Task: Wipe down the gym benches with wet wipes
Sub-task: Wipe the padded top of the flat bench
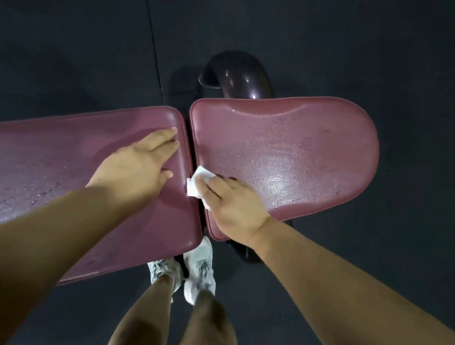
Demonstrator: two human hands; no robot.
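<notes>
My left hand (140, 166) lies flat on the long pad (52, 164), taking up its near corner; the rest of that pad stretches bare to my left. My right hand (233, 201) presses the wipe (198, 182) at the narrow gap between pads; the seat pad (300, 154) beyond lies open; the dark frame tube (236, 73) blocks its far side.

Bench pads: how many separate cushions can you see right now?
2. The long pad runs off the left edge, with the left hand resting flat on it. The rounded seat pad lies right of the gap, where the right hand presses the wet wipe.
</notes>
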